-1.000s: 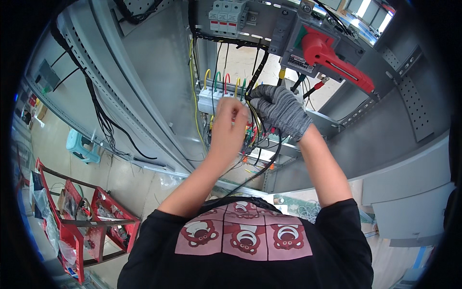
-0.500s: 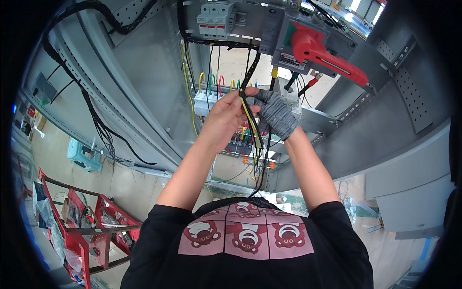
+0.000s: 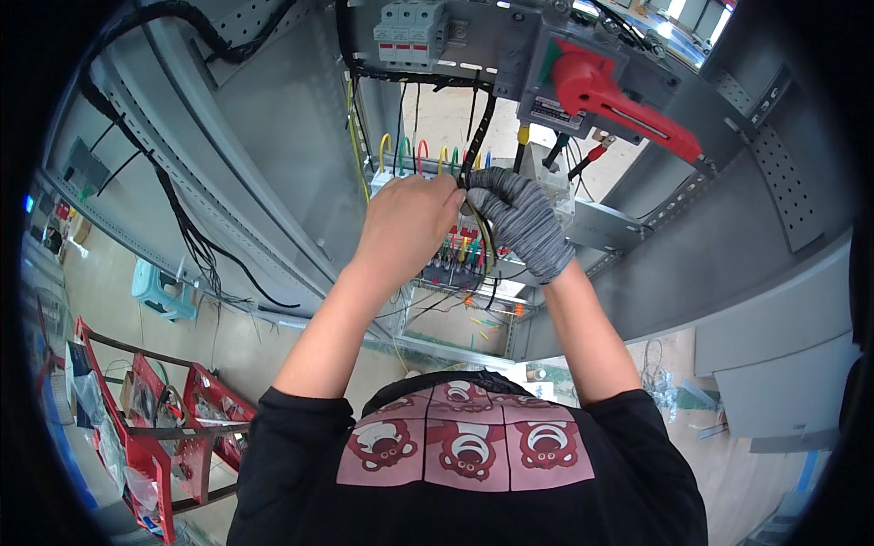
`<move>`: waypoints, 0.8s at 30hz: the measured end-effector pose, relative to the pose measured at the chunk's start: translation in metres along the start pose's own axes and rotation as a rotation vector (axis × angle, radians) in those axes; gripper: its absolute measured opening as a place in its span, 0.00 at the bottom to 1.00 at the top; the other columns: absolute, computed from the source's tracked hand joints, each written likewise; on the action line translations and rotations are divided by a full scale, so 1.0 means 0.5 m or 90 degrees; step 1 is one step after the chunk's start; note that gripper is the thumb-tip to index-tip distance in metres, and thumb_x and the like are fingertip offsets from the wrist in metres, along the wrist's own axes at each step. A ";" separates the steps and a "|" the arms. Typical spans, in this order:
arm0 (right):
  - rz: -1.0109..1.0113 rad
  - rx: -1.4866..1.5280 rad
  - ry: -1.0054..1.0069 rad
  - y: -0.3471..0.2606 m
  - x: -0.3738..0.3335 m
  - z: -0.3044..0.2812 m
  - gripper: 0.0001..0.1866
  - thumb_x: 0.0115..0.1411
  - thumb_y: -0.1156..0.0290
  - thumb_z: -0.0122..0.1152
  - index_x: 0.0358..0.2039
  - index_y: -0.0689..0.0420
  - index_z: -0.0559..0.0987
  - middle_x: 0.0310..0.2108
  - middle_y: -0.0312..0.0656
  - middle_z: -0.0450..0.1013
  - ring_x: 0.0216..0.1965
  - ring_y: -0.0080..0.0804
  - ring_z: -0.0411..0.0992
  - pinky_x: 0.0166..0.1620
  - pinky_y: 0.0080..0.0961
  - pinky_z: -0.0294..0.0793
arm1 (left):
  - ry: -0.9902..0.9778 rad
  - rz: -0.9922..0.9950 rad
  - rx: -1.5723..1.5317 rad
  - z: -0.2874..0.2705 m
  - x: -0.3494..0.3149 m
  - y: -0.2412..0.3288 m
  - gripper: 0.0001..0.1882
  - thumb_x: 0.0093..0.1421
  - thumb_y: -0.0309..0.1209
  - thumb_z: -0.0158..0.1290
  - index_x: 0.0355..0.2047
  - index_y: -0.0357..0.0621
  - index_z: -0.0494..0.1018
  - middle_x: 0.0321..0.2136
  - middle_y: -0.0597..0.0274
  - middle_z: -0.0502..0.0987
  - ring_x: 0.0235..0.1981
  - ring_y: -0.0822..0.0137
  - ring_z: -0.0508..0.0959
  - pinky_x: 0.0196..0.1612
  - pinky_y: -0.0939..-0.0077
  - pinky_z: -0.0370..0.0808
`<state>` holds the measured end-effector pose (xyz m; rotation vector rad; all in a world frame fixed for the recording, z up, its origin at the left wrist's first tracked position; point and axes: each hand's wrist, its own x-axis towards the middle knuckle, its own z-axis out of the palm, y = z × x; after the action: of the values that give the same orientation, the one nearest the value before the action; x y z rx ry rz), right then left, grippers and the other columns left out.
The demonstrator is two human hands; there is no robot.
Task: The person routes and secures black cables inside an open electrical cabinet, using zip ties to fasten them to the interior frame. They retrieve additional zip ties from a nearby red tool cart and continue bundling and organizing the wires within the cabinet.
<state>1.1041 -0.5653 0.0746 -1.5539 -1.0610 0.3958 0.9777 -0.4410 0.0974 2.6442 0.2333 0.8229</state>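
A wire bundle (image 3: 480,135) in black wrap hangs from the cabinet's upper crossbar, with black and yellow-green wires coming out below. My right hand (image 3: 526,223), in a grey knitted glove, closes round the bundle from the right. Bare and turned back-up, my left hand (image 3: 405,214) pinches at the bundle's left side, its fingertips touching the gloved fingers. The left fingertips are partly hidden, and whether they hold the wrap or a wire is unclear. Behind my hands, coloured wire loops (image 3: 423,150) rise from white breakers, and a terminal row (image 3: 455,273) sits lower down.
Above right, a red rotary switch handle (image 3: 628,105) juts out. A white fuse holder (image 3: 408,38) is mounted on the upper rail. Loose black cables (image 3: 187,227) hang along the left cabinet wall. On the floor at left are a red tool rack (image 3: 164,437) and a blue stool (image 3: 162,289).
My left hand has rolled over, back now upward, and its elbow has swung outward to the left. The loose wire ends below have bent away toward the cabinet. My right hand keeps its grip.
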 end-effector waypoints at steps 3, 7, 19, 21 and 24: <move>0.023 -0.024 -0.028 -0.015 0.008 0.005 0.14 0.58 0.71 0.57 0.43 0.64 0.76 0.35 0.42 0.76 0.36 0.25 0.72 0.43 0.22 0.71 | -0.006 -0.072 -0.135 0.016 -0.014 -0.018 0.11 0.59 0.35 0.47 0.28 0.38 0.70 0.21 0.50 0.73 0.25 0.49 0.73 0.28 0.61 0.67; -0.002 -0.070 -0.030 -0.007 0.015 0.001 0.11 0.57 0.73 0.57 0.39 0.64 0.77 0.33 0.39 0.76 0.35 0.22 0.71 0.42 0.21 0.71 | -0.022 -0.154 -0.199 0.025 -0.040 0.006 0.12 0.61 0.34 0.46 0.26 0.37 0.67 0.19 0.48 0.73 0.23 0.48 0.73 0.25 0.58 0.67; 0.011 -0.314 -0.113 -0.054 0.018 -0.039 0.18 0.49 0.62 0.62 0.35 0.64 0.77 0.25 0.50 0.73 0.28 0.47 0.72 0.37 0.31 0.72 | 0.063 -0.045 -0.159 0.066 -0.090 0.061 0.08 0.60 0.32 0.49 0.36 0.40 0.67 0.25 0.53 0.73 0.32 0.59 0.75 0.37 0.69 0.71; 0.016 -0.352 -0.146 -0.074 0.024 -0.024 0.17 0.48 0.64 0.61 0.34 0.64 0.77 0.25 0.50 0.73 0.29 0.47 0.71 0.37 0.30 0.72 | 0.162 -0.074 -0.318 0.092 -0.095 0.018 0.10 0.62 0.29 0.47 0.42 0.42 0.66 0.34 0.57 0.73 0.39 0.67 0.74 0.43 0.73 0.68; -0.085 -0.401 -0.108 -0.069 0.020 -0.020 0.15 0.53 0.65 0.56 0.37 0.62 0.77 0.27 0.50 0.73 0.33 0.47 0.72 0.39 0.33 0.72 | 0.123 -0.269 -0.845 0.101 -0.061 0.048 0.11 0.65 0.28 0.42 0.48 0.43 0.62 0.39 0.66 0.70 0.42 0.72 0.70 0.49 0.76 0.64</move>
<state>1.1029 -0.5660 0.1117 -2.0063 -1.5084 0.0976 0.9828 -0.4858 0.0524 1.2241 0.1806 0.6992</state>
